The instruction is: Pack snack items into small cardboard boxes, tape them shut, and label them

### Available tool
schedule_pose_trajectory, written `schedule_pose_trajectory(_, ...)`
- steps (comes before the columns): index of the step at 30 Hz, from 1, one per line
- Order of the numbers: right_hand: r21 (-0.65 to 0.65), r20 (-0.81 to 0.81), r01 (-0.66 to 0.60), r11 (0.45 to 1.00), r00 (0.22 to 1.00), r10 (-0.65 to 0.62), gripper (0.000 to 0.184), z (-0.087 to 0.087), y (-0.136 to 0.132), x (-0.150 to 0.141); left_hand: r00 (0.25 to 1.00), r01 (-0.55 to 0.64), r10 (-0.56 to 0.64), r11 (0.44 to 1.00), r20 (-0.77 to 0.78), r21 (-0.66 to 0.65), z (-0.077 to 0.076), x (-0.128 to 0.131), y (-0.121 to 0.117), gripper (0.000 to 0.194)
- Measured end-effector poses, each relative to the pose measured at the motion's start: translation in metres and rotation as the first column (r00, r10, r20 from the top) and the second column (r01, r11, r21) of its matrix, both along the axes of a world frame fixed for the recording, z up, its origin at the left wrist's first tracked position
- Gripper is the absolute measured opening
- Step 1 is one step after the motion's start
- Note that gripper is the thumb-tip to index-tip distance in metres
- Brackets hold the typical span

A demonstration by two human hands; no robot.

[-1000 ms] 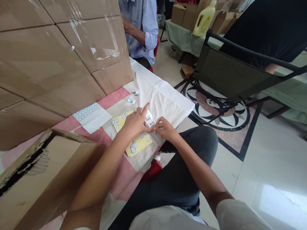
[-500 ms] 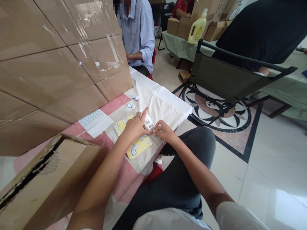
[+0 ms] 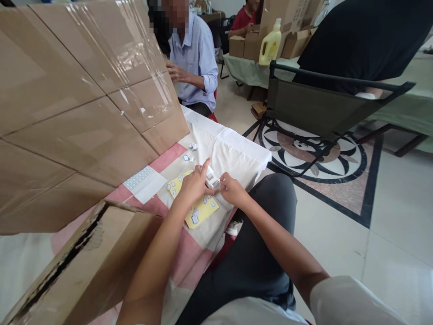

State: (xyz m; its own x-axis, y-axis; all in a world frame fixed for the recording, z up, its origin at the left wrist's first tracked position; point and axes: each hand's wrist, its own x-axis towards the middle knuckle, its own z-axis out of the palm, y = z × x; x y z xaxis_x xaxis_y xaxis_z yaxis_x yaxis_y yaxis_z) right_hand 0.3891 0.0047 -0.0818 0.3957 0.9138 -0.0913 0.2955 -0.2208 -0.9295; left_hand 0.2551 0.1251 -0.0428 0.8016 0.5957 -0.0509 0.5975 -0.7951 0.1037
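My left hand (image 3: 194, 183) grips a small white box (image 3: 212, 178) over the table edge, index finger raised. From the right, my right hand (image 3: 231, 188) pinches the box's near end. Under my left hand lies a yellow sticker sheet (image 3: 203, 208) with several small blue-edged labels on it. A white sheet of labels (image 3: 144, 182) lies to the left on the pink and white cloth (image 3: 169, 155). A few loose labels (image 3: 188, 158) sit farther back.
Taped cardboard cartons (image 3: 77, 99) wall in the table's left side, and an open carton (image 3: 84, 266) stands near left. A person in a blue shirt (image 3: 196, 54) sits at the far end. A dark folding chair (image 3: 321, 104) stands to the right on the tiled floor.
The view has tilted up and back a little, so more of the room shows. Both hands stay on the small white box in the same grip.
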Motion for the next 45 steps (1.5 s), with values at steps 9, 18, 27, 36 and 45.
schedule_pose_trajectory(9, -0.13, -0.364, -0.144, 0.981, 0.927, 0.088, 0.035, 0.012, -0.001, 0.015, 1.0, 0.001, -0.001, 1.0, 0.028, -0.01, -0.001, -0.002, 0.0, 0.119)
schedule_pose_trajectory(18, 0.044, -0.65, -0.09, 0.995, 0.754, 0.097, 0.044, 0.027, -0.008, 0.028, 0.999, 0.002, -0.001, 1.0, 0.045, -0.028, -0.002, -0.002, -0.001, 0.119)
schedule_pose_trajectory(27, 0.137, -0.718, 0.03, 0.99, 0.692, 0.079, 0.04, 0.054, 0.001, 0.015, 0.979, 0.08, -0.077, 0.997, 0.191, -0.012, 0.003, -0.003, -0.002, 0.091)
schedule_pose_trajectory(36, -0.019, -0.554, 0.043, 0.999, 0.831, -0.046, 0.026, 0.047, -0.004, 0.025, 0.882, 0.25, -0.285, 0.958, 0.375, 0.138, -0.003, 0.001, 0.002, 0.036)
schedule_pose_trajectory(45, -0.115, -0.478, -0.095, 0.989, 0.878, 0.028, 0.008, 0.003, -0.031, 0.025, 0.647, 0.111, 0.082, 0.973, 0.758, -0.2, -0.028, 0.013, 0.002, 0.042)
